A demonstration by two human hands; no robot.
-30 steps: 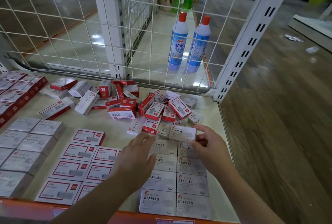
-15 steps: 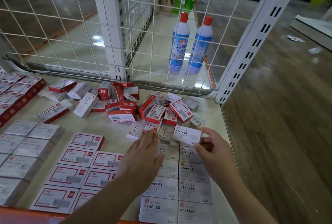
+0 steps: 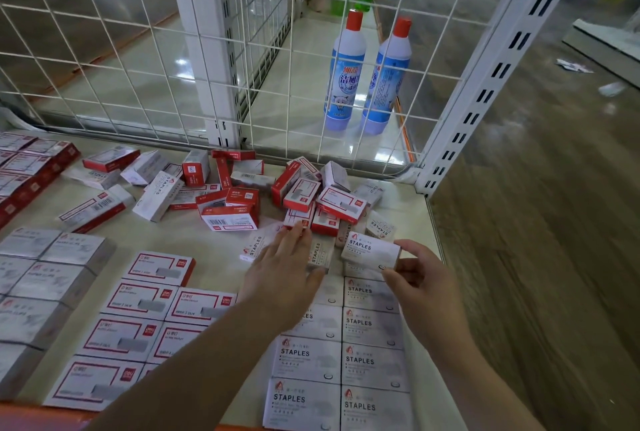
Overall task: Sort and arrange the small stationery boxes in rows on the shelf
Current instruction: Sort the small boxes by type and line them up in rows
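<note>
A loose pile of small red and white boxes [image 3: 304, 195] lies at the back of the beige shelf [image 3: 194, 240]. Two neat columns of white STAPLES boxes [image 3: 372, 365] run along the right front. Red-framed boxes [image 3: 138, 299] sit in rows left of them, and grey-white boxes [image 3: 48, 278] further left. My right hand [image 3: 420, 278] pinches a white STAPLES box [image 3: 369, 250] by its right end, held just above the far end of the right column. My left hand [image 3: 284, 271] lies flat with straight fingers over the far end of the left column, fingertips touching the pile's edge.
A white wire grid [image 3: 207, 60] backs the shelf, with a white slotted upright [image 3: 485, 81] at the right corner. Two blue cleaner bottles [image 3: 346, 67] stand behind the grid. Stacked red boxes [image 3: 27, 167] sit at the far left. The shelf's right edge drops to wooden floor [image 3: 536, 257].
My right hand has lifted the STAPLES box slightly and shifted it right. My left hand has slid forward toward the pile.
</note>
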